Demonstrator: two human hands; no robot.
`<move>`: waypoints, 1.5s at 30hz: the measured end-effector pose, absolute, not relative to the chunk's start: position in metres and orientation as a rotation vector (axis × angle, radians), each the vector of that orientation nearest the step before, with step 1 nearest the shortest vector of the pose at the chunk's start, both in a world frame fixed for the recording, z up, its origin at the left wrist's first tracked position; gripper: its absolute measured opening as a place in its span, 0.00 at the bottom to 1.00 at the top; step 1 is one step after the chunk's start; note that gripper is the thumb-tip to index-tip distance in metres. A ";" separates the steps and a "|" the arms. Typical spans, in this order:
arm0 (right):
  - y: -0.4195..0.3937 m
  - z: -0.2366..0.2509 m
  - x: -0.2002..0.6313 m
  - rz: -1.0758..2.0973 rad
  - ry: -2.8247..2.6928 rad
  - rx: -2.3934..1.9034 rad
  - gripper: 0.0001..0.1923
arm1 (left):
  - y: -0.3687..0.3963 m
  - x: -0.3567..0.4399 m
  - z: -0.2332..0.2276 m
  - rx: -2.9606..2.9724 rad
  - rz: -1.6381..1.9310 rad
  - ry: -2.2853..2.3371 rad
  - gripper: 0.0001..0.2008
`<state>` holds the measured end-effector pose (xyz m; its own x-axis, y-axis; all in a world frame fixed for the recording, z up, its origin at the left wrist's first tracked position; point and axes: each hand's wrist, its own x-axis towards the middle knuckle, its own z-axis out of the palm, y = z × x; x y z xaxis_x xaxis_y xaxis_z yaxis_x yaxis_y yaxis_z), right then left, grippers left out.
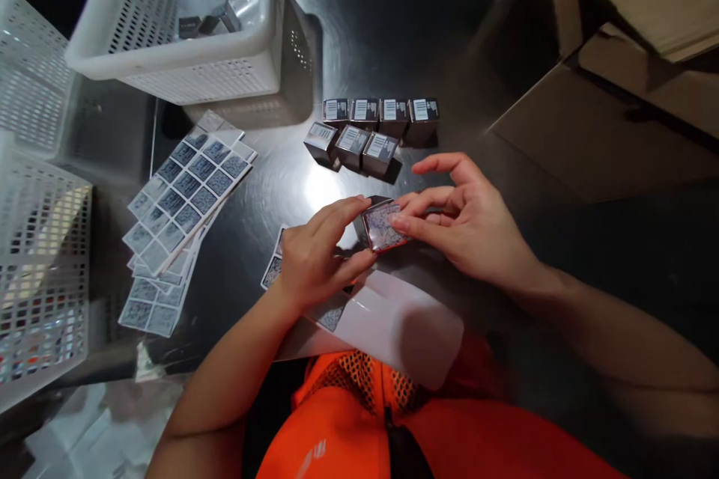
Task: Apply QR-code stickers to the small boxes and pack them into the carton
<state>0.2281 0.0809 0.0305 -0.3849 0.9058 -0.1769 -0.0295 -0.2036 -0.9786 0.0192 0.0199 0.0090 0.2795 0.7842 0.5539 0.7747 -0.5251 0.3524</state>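
My left hand [323,251] grips a small dark box [377,202] by its sides, thumb at the near edge and fingers at the far one. On the box's upper face lies a square speckled sticker [383,230]. The thumb and forefinger of my right hand [463,221] are closed on that sticker's right edge. Beneath my left forearm is a sticker sheet [332,316], partly hidden, with a pale blank backing strip [401,318] curling toward me. Just beyond my hands, several small boxes [353,146] with barcode labels stand in two rows.
A pile of sticker sheets [188,194] lies to the left on the metal table [359,22]. Behind it stands a white perforated basket [196,71] holding a few dark boxes and clear plastic. More white baskets [45,269] are at far left. Cardboard boxes [607,135] occupy the right.
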 end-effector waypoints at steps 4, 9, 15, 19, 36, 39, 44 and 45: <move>0.081 0.031 0.228 1.670 -1.352 -1.103 0.30 | 0.020 0.018 0.008 2.489 1.099 1.518 0.22; 0.081 0.031 0.228 1.669 -1.350 -1.088 0.30 | 0.019 0.018 0.008 2.481 1.076 1.530 0.24; 0.077 0.030 0.227 1.659 -1.338 -1.088 0.29 | 0.020 0.019 0.008 2.500 1.110 1.522 0.23; 0.072 0.027 0.225 1.537 -1.365 -1.136 0.28 | 0.019 0.018 0.008 2.544 1.093 1.500 0.23; 0.117 0.047 0.259 1.327 -1.612 -1.112 0.35 | 0.019 0.010 0.019 2.411 1.005 1.615 0.31; 0.134 0.048 0.277 0.750 -1.679 -1.327 0.32 | 0.026 0.002 0.013 2.229 1.041 1.853 0.22; 0.153 0.038 0.295 0.449 -2.058 -1.704 0.26 | 0.031 -0.004 0.006 1.969 0.800 2.209 0.25; 0.154 0.037 0.297 0.490 -2.139 -1.743 0.25 | 0.031 -0.004 0.006 1.950 0.744 2.239 0.25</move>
